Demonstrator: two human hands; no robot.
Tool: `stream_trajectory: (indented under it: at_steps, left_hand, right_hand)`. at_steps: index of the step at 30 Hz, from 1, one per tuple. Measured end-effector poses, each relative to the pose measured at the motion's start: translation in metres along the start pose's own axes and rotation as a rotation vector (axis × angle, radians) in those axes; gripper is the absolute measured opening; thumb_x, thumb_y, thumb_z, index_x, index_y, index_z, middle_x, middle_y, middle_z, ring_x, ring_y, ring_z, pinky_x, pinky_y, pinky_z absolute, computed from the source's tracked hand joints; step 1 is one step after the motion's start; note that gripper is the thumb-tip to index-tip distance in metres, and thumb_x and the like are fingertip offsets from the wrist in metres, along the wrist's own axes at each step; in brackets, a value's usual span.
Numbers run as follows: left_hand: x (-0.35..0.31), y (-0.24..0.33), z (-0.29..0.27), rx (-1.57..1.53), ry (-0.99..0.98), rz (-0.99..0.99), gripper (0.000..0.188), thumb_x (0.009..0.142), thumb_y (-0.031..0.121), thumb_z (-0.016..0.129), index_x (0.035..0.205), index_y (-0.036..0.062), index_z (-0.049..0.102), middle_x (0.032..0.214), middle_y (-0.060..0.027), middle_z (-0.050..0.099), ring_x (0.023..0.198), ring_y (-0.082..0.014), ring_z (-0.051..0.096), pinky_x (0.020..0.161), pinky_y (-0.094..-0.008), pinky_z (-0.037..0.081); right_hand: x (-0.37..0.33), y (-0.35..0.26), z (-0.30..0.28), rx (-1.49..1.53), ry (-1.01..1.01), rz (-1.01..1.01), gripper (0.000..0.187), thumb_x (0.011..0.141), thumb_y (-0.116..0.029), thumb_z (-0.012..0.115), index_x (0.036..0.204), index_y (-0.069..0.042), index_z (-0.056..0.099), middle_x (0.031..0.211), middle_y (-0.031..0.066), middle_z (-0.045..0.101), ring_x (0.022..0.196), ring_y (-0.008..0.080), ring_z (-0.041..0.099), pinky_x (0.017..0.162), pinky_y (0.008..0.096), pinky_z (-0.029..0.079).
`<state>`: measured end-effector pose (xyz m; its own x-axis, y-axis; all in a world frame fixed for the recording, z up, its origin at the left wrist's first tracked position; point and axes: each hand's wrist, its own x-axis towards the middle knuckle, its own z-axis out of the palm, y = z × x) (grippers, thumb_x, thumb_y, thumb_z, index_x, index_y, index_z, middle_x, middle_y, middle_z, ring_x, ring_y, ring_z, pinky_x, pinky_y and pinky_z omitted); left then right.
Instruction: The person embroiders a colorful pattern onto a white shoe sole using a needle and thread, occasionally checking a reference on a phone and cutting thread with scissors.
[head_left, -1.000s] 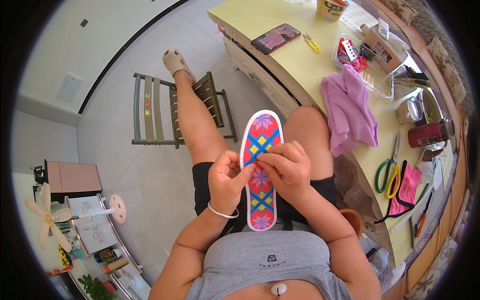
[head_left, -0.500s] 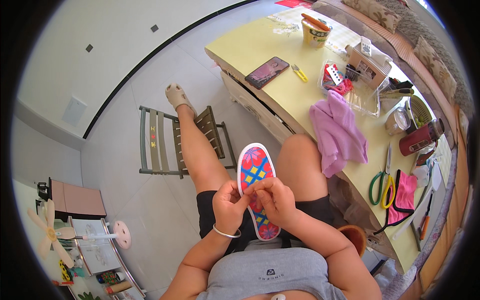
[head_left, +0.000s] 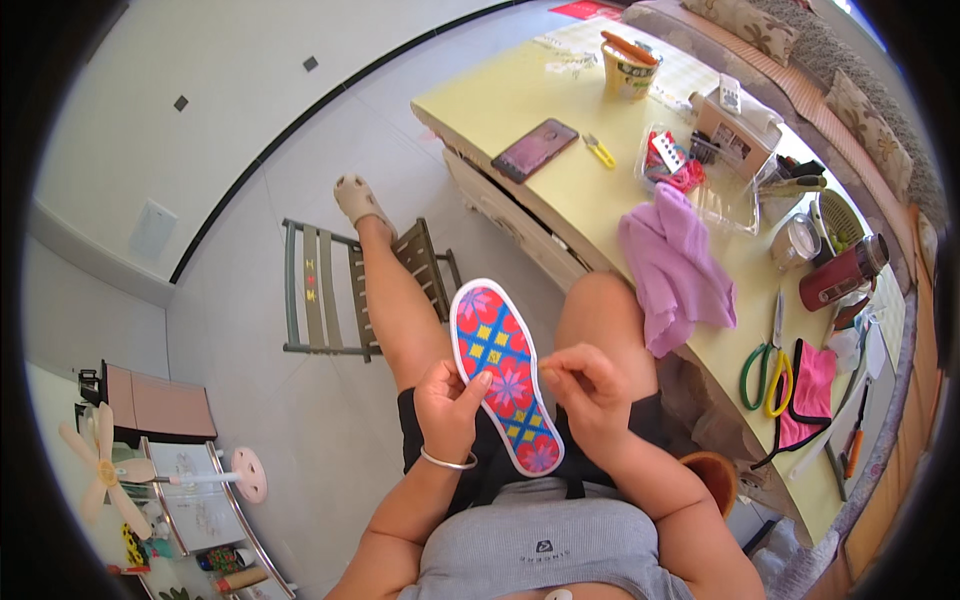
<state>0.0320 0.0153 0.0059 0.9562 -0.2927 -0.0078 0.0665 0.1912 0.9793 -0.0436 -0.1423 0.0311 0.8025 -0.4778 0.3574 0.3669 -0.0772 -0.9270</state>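
Observation:
An embroidered insole (head_left: 505,380), white-edged with a red, blue, yellow and pink pattern, lies over my lap with its wide end tilted up and to the left. My left hand (head_left: 445,408) grips its left edge, the thumb pressed on the patterned face. Just off the insole's right edge is my right hand (head_left: 592,398), its thumb and fingertips pinched together. Whatever sits in that pinch is too small to make out.
On the yellow table to the right are a phone (head_left: 535,150), yellow thread snips (head_left: 599,150), a purple cloth (head_left: 678,265), green-and-yellow-handled scissors (head_left: 768,365), a plastic tray (head_left: 725,200) with red thread, and a dark red flask (head_left: 843,273). A folding chair (head_left: 330,285) stands ahead.
My right hand has moved off the insole's face to the right. The insole has tilted leftward, showing more of its pattern, and my left hand has shifted slightly left with it.

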Motion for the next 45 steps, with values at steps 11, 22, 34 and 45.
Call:
stream_trajectory:
  at_steps: [11,22,34,45]
  left_hand:
    - [-0.01,0.008,0.008,-0.081,-0.077,-0.035,0.015,0.087,0.0,0.068,0.098,-0.0029,0.058,0.094,-0.011,0.069,0.082,-0.0111,0.065,0.074,-0.0235,0.053]
    - [-0.008,0.009,0.008,-0.078,-0.048,-0.091,0.014,0.085,-0.004,0.067,0.095,-0.0012,0.058,0.094,-0.0117,0.069,0.083,-0.0143,0.066,0.077,-0.0271,0.056]
    - [-0.009,0.005,0.008,-0.076,-0.084,-0.025,0.015,0.087,-0.002,0.067,0.098,-0.0027,0.057,0.094,-0.0105,0.069,0.081,-0.0114,0.066,0.073,-0.0237,0.053]
    - [-0.02,-0.001,0.007,0.701,-0.031,0.502,0.015,0.08,-0.001,0.075,0.085,-0.0024,0.06,0.072,-0.0039,0.063,0.064,-0.0078,0.057,0.057,-0.0211,0.046]
  right_hand:
    - [0.003,0.006,0.012,-0.554,-0.142,-0.294,0.013,0.076,0.005,0.067,0.085,-0.001,0.062,0.069,0.01,0.061,0.057,0.0245,0.061,0.051,0.0322,0.047]
    - [0.002,0.009,0.015,-0.625,-0.153,-0.328,0.01,0.075,-0.002,0.068,0.081,-0.005,0.06,0.063,0.0072,0.054,0.054,0.0238,0.057,0.048,0.035,0.044]
    - [0.0,0.01,0.014,-0.637,-0.143,-0.332,0.009,0.075,-0.003,0.067,0.079,-0.004,0.059,0.063,0.0077,0.055,0.054,0.0243,0.058,0.048,0.0354,0.044]
    - [-0.003,0.01,0.017,-0.705,-0.197,-0.336,0.013,0.074,-0.007,0.068,0.077,-0.006,0.055,0.064,0.0082,0.054,0.055,0.0252,0.058,0.048,0.0361,0.045]
